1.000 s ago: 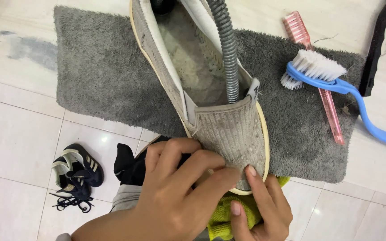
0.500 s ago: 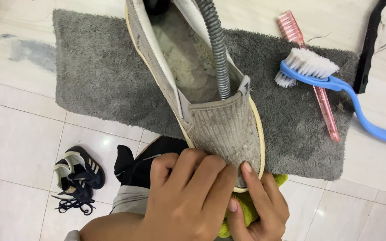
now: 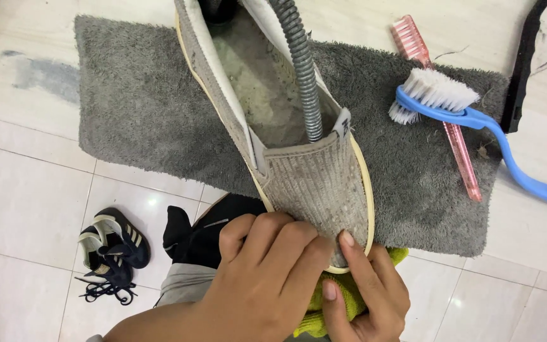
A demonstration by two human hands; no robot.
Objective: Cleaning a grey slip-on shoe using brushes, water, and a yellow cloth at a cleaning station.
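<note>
A worn grey slip-on shoe (image 3: 311, 183) with a cream sole rim lies toe toward me on a grey mat (image 3: 140, 107). A ribbed metal hose (image 3: 299, 63) runs down into its opening. My left hand (image 3: 267, 278) is closed over the toe tip of the shoe. My right hand (image 3: 368, 291) presses a yellow cloth (image 3: 346, 304) against the underside of the toe, with its index finger lying along the sole rim. The cloth is mostly hidden under both hands.
A blue-handled scrub brush (image 3: 476, 117) lies across a pink brush (image 3: 460, 152) on the mat's right part. A black strip (image 3: 527, 57) is at the top right. A pair of small dark shoes (image 3: 112, 244) and a black garment (image 3: 197, 234) lie on the white tiles.
My left hand has slid a little back toward me, so more of the shoe's toe shows. The right hand stays at the toe with the cloth.
</note>
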